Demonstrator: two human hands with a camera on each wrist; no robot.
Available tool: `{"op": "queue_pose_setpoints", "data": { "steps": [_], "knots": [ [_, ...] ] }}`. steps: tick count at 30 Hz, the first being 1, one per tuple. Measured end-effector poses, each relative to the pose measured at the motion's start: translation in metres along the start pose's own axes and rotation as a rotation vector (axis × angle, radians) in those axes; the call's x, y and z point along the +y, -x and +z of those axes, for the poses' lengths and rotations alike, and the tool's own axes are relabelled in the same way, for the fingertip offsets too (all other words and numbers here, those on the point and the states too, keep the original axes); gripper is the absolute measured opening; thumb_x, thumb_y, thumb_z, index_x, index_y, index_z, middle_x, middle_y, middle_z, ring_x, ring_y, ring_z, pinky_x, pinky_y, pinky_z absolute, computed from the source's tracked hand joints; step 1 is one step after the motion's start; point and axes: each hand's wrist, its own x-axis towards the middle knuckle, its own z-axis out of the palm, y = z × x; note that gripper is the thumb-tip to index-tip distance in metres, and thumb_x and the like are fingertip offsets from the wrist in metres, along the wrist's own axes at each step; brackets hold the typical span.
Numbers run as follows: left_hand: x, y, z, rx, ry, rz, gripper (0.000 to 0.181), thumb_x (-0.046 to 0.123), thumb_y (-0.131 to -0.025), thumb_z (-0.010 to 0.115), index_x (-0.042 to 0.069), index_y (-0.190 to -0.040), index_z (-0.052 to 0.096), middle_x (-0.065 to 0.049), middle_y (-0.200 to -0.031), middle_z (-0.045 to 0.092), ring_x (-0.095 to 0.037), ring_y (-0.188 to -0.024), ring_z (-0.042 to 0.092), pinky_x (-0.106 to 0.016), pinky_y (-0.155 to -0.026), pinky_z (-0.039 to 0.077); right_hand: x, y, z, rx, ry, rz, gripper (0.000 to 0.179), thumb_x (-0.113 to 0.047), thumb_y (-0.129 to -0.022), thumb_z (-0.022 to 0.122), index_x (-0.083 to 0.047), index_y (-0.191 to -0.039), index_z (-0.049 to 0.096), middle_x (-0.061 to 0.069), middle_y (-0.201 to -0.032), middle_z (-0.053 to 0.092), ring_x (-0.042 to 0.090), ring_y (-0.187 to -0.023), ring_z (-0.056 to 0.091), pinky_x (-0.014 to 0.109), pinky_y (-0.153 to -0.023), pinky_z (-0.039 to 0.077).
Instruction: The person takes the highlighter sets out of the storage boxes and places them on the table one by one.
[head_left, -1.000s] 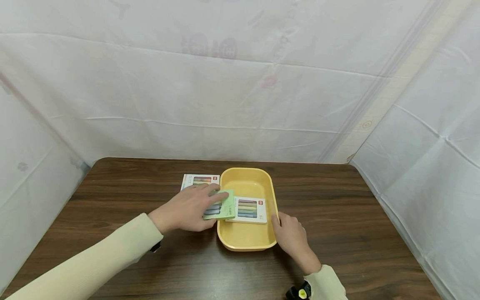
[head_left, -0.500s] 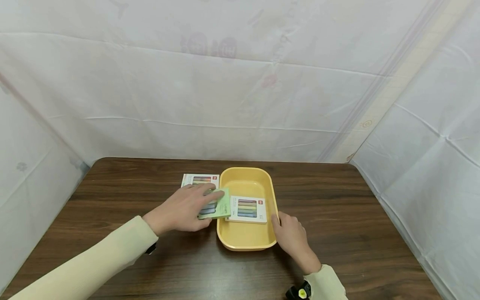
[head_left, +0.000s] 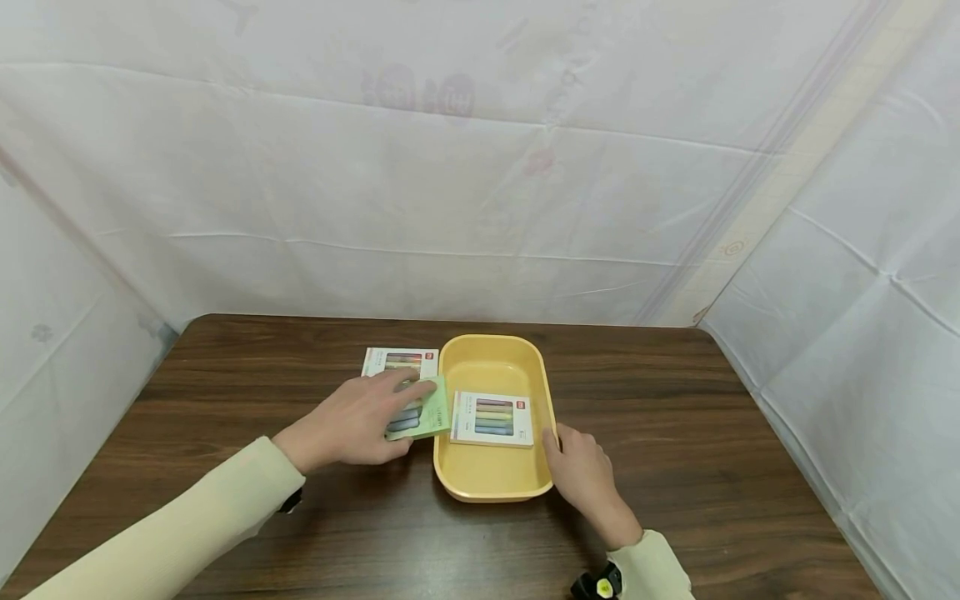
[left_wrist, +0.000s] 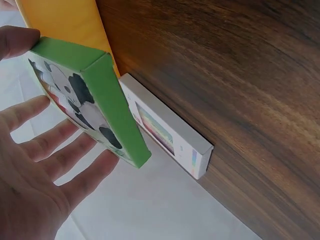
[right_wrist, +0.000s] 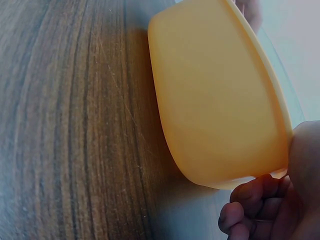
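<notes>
In the head view my left hand [head_left: 348,427] grips a flat green crayon box [head_left: 435,412] by its edges, just left of the yellow tray [head_left: 491,479]. The left wrist view shows the thumb on one edge, the fingers along the opposite one, and a panda printed on the face of the green crayon box [left_wrist: 120,107]. My right hand [head_left: 588,475] holds the tray's right rim, thumb over it and fingers curled outside. Inside the tray lies a white crayon box [head_left: 491,421] with coloured sticks in its window. Another white crayon box [head_left: 375,362] lies behind my left hand, partly hidden.
The brown wooden table [head_left: 712,450] carries the tray near its middle. White sheeting [head_left: 480,192] hangs behind the table and along both sides. The second white box sits right against the tray's left side.
My left hand has drawn the green crayon box leftward from over the tray to its left rim, uncovering the white box inside. My right hand and the tray stay put.
</notes>
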Motion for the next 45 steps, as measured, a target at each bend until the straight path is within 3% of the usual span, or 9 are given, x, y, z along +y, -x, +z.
{"op": "queue_pose_setpoints", "data": {
  "steps": [15, 27, 32, 40, 45],
  "knots": [
    [-0.005, 0.008, 0.003, -0.044, 0.032, -0.056, 0.071, 0.04, -0.077, 0.067, 0.023, -0.143, 0.045, -0.009, -0.14, 0.049, -0.024, -0.105, 0.062, -0.041, -0.077, 0.053, 0.0, 0.001, -0.001, 0.006, 0.003, -0.006, 0.033, -0.03, -0.101, 0.045, -0.013, -0.077, 0.059, 0.0, -0.056, 0.047, 0.014, -0.048, 0.044, 0.028, -0.047, 0.032],
    [-0.012, 0.012, 0.008, -0.062, 0.05, -0.086, 0.072, 0.038, -0.077, 0.068, 0.022, -0.143, 0.044, -0.009, -0.14, 0.049, -0.024, -0.105, 0.061, -0.041, -0.078, 0.053, -0.002, 0.001, -0.001, -0.004, -0.001, 0.003, 0.03, -0.029, -0.101, 0.045, -0.011, -0.084, 0.063, 0.0, -0.058, 0.049, 0.013, -0.05, 0.046, 0.028, -0.048, 0.033],
    [-0.014, 0.014, 0.011, -0.068, 0.041, -0.075, 0.072, 0.038, -0.076, 0.069, 0.024, -0.143, 0.046, -0.009, -0.137, 0.051, -0.023, -0.101, 0.061, -0.041, -0.078, 0.052, -0.002, 0.001, -0.001, -0.005, 0.0, 0.003, 0.03, -0.029, -0.101, 0.045, -0.011, -0.085, 0.064, 0.0, -0.058, 0.049, 0.014, -0.049, 0.046, 0.028, -0.048, 0.033],
    [-0.012, 0.014, 0.018, -0.06, 0.016, -0.029, 0.069, 0.036, -0.075, 0.071, 0.022, -0.139, 0.051, -0.012, -0.135, 0.053, -0.028, -0.115, 0.059, -0.048, -0.09, 0.05, -0.001, 0.001, -0.001, -0.002, 0.007, 0.002, 0.031, -0.029, -0.101, 0.045, -0.012, -0.081, 0.061, 0.0, -0.058, 0.049, 0.014, -0.049, 0.046, 0.028, -0.048, 0.033],
    [-0.009, 0.012, 0.022, -0.111, 0.025, -0.032, 0.066, 0.034, -0.076, 0.07, 0.022, -0.138, 0.052, -0.011, -0.135, 0.054, -0.029, -0.121, 0.056, -0.052, -0.096, 0.046, 0.0, 0.001, -0.002, 0.0, 0.001, 0.004, 0.03, -0.029, -0.101, 0.045, -0.012, -0.084, 0.063, 0.0, -0.058, 0.048, 0.014, -0.049, 0.045, 0.028, -0.047, 0.033]
  ]
}}
